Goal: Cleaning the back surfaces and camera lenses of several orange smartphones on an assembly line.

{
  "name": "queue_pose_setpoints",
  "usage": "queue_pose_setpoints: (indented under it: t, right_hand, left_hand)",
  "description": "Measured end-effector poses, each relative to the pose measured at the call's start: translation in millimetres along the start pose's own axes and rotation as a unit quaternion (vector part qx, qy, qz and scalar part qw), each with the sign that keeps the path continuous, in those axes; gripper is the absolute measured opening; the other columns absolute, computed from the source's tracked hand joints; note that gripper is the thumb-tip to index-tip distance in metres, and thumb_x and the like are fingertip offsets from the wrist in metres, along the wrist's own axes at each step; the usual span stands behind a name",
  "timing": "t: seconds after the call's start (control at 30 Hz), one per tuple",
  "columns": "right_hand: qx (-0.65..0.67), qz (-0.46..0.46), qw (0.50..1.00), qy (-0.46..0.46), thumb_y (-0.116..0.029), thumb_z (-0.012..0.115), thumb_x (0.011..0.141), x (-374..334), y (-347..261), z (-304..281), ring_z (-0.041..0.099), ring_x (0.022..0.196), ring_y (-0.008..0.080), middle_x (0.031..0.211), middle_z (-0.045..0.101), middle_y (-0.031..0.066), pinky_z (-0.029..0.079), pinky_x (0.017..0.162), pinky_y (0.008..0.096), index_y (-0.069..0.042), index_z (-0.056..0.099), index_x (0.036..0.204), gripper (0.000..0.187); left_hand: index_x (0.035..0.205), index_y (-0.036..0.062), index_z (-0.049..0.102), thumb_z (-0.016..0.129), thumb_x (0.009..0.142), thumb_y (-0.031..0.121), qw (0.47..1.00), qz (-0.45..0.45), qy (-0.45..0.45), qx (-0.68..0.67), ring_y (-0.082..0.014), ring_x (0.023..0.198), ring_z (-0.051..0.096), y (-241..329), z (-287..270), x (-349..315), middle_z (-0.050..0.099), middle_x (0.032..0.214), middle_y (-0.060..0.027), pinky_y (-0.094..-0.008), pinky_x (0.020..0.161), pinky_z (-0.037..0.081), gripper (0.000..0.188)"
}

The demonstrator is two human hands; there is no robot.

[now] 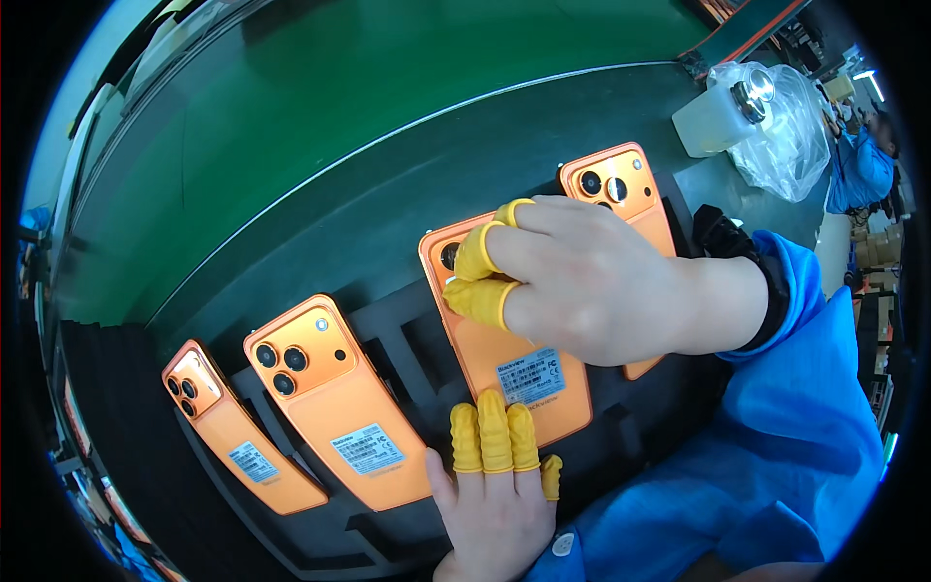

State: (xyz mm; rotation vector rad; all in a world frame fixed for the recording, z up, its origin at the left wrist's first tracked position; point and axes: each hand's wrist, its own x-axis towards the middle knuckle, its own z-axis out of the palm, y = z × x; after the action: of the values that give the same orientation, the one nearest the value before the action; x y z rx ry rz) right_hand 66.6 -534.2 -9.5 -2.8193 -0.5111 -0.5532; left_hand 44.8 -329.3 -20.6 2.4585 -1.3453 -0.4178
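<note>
My right hand (601, 276) reaches in from the right over an orange phone (475, 359), which lies back up with a white label on its lower part. Yellow finger cots cover its bent fingers, which close together beside the phone's camera lenses; whatever they pinch is hidden. My left hand (499, 495) lies palm down at that phone's lower end, fingers stretched and fingertips touching near the label. It also wears yellow finger cots. An orange phone (645, 209) sits partly hidden behind my right hand and wrist. To the left lie another orange phone (335, 407) and an outermost orange phone (233, 427).
A black slotted tray (611, 432) lies under the phones on a dark green table (339, 242). At the far right stand a whitish bottle (708, 124) with a metal cap and a clear plastic bag (790, 150). Beyond them is a person in blue (861, 173).
</note>
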Motion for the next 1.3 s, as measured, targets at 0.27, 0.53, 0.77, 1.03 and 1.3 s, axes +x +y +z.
queue_pose_setpoints:
  t: [0.27,0.53,0.77,1.03,1.3]
  right_hand:
    - [0.024,-0.056,0.994,-0.091,-0.011,0.056,0.063,-17,18,-15,0.046,0.064,0.0193,0.076,0.048,0.0050,0.039,0.056,0.0287,-0.005,0.063,0.085,0.024]
    - [0.002,-0.058,0.997,-0.057,-0.013,0.062,0.062,2,7,-6,0.048,0.069,0.0150,0.076,0.048,0.0030,0.038,0.063,0.0270,-0.008,0.058,0.059,0.007]
    - [-0.030,-0.008,0.990,-0.140,-0.011,0.062,0.060,-14,15,-32,0.051,0.073,0.0175,0.075,0.050,0.0049,0.040,0.063,0.0287,-0.006,0.061,0.067,0.009]
    - [-0.084,0.147,0.984,0.055,-0.007,0.066,0.060,-58,29,-67,0.055,0.065,0.0218,0.074,0.056,0.0080,0.044,0.055,0.0293,-0.004,0.062,0.080,0.021]
    - [-0.112,0.164,0.980,0.018,-0.005,0.065,0.059,-64,30,-60,0.055,0.066,0.0216,0.074,0.056,0.0082,0.044,0.055,0.0276,-0.003,0.061,0.079,0.020]
  left_hand:
    - [0.122,-0.0005,0.042,0.059,0.071,0.027,1.000,0.014,0.021,-0.013,-0.0316,0.123,0.031,-4,6,1,0.033,0.132,-0.0188,-0.0493,0.101,0.010,0.060]
    - [0.123,-0.0003,0.040,0.060,0.070,0.028,1.000,0.010,0.012,-0.002,-0.0317,0.123,0.031,-1,4,1,0.033,0.133,-0.0182,-0.0496,0.101,0.013,0.063]
    - [0.122,0.0003,0.041,0.061,0.070,0.027,1.000,0.018,0.003,-0.003,-0.0325,0.122,0.031,-2,3,3,0.033,0.133,-0.0180,-0.0492,0.101,0.012,0.062]
    - [0.121,-0.0006,0.043,0.060,0.071,0.028,1.000,0.014,-0.003,0.028,-0.0336,0.121,0.033,-3,4,2,0.035,0.131,-0.0191,-0.0488,0.100,0.013,0.060]
    - [0.120,-0.0018,0.043,0.057,0.075,0.029,0.999,0.023,-0.005,0.049,-0.0350,0.120,0.034,0,-1,3,0.036,0.130,-0.0199,-0.0475,0.101,0.014,0.056]
